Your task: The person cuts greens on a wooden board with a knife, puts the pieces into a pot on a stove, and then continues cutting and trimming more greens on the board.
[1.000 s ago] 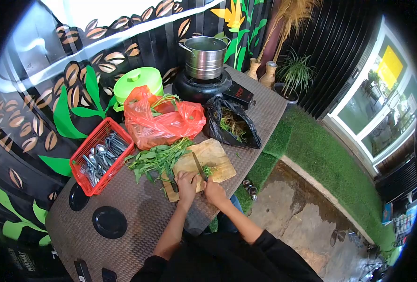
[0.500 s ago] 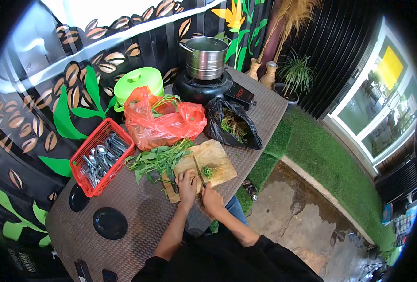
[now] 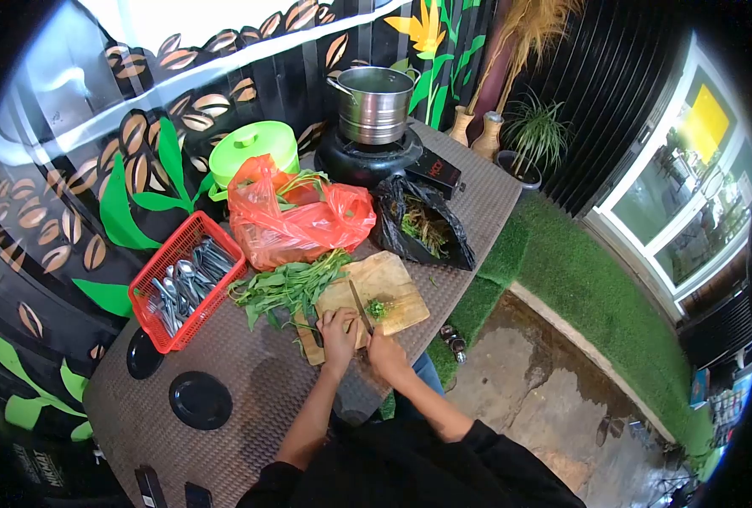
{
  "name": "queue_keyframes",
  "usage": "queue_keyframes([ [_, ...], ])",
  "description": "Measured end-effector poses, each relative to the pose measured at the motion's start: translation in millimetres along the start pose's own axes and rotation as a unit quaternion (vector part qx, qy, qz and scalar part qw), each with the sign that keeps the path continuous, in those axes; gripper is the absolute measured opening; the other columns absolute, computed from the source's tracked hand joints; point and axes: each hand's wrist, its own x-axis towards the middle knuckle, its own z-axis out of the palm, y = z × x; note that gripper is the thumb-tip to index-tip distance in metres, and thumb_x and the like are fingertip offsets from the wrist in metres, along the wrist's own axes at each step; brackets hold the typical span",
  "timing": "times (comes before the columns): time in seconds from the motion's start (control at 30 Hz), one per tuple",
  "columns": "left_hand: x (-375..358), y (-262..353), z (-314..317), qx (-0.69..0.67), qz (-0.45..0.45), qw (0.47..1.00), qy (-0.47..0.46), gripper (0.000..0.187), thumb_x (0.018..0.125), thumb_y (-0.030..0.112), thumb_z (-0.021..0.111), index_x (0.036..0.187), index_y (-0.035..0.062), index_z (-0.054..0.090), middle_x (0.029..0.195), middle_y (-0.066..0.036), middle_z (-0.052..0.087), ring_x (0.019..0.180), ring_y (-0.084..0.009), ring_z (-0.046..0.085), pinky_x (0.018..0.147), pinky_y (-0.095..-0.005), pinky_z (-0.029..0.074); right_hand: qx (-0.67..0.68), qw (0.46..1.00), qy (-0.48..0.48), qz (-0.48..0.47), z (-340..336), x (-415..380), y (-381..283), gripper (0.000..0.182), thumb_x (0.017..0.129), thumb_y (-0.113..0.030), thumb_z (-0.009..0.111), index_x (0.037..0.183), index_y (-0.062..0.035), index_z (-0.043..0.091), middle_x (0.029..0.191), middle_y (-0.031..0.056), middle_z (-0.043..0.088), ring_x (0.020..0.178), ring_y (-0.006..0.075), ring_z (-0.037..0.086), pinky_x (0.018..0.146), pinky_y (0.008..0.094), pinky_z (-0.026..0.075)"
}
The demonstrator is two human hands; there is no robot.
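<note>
A wooden cutting board point(image 3: 404, 296) lies at the table's near side. My right hand point(image 3: 388, 356) is closed around the handle of a knife point(image 3: 359, 306), whose blade points away from me across the board. Beside the blade, on its left, my left hand point(image 3: 337, 337) presses down with bent fingers on leafy greens; the part under the fingers is hidden. The loose bunch of leafy greens point(image 3: 284, 289) spreads over the board's left edge and the table. A small heap of chopped greens point(image 3: 378, 310) sits just right of the blade.
Behind the board stand a red plastic bag point(image 3: 295, 224) and a black plastic bag point(image 3: 423, 227) with plant scraps. A steel pot point(image 3: 374, 110) rests on a gas stove point(image 3: 367, 159). A green lidded pot point(image 3: 253, 152), red cutlery basket point(image 3: 191, 317) and black plates point(image 3: 200, 400) are leftward.
The whole view has shifted slightly to the right. Both hands and the knife keep nearly the same place on the board, and the chopped heap looks much the same.
</note>
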Motion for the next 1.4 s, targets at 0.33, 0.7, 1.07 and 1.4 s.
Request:
queue_keyframes([
  [0.33, -5, -2, 1, -0.002, -0.015, 1.0, 0.005, 0.015, 0.076, 0.011, 0.067, 0.088, 0.0044, 0.061, 0.079, -0.004, 0.065, 0.089, -0.0219, 0.051, 0.083, -0.0359, 0.032, -0.001, 0.999, 0.01, 0.036, 1, -15, -7, 0.034, 0.094, -0.033, 0.038, 0.1, 0.0001, 0.044, 0.078, 0.0279, 0.062, 0.075, 0.0456, 0.061, 0.065, 0.0542, 0.049],
  [0.7, 14, -30, 13, -0.198, -0.182, 0.963, -0.022, 0.033, 0.065, 0.0, 0.074, 0.095, 0.0016, 0.06, 0.077, -0.008, 0.067, 0.082, -0.0237, 0.062, 0.065, -0.0328, 0.047, -0.019, 0.999, 0.044, 0.001, 10, -11, -5, 0.035, 0.094, -0.033, 0.039, 0.103, -0.0001, 0.043, 0.079, 0.0279, 0.062, 0.076, 0.0455, 0.061, 0.065, 0.0534, 0.049],
  [1.07, 13, -14, 2, -0.16, -0.132, 0.978, -0.033, 0.045, 0.067, -0.006, 0.07, 0.102, 0.0042, 0.045, 0.079, -0.009, 0.066, 0.07, -0.0197, 0.066, 0.058, -0.0315, 0.043, -0.009, 0.999, -0.019, 0.035, 0, -3, -10, 0.032, 0.094, -0.032, 0.039, 0.103, -0.0011, 0.04, 0.078, 0.0267, 0.062, 0.078, 0.0432, 0.062, 0.069, 0.0522, 0.049],
  [1.4, 11, -13, 3, -0.146, -0.126, 0.981, -0.02, 0.046, 0.068, -0.002, 0.074, 0.102, 0.0068, 0.044, 0.075, -0.007, 0.066, 0.069, -0.015, 0.065, 0.06, -0.0274, 0.046, 0.012, 1.0, -0.008, 0.015, -4, 1, -13, 0.033, 0.094, -0.033, 0.039, 0.103, -0.0011, 0.04, 0.078, 0.0275, 0.062, 0.077, 0.0449, 0.062, 0.066, 0.0525, 0.049],
])
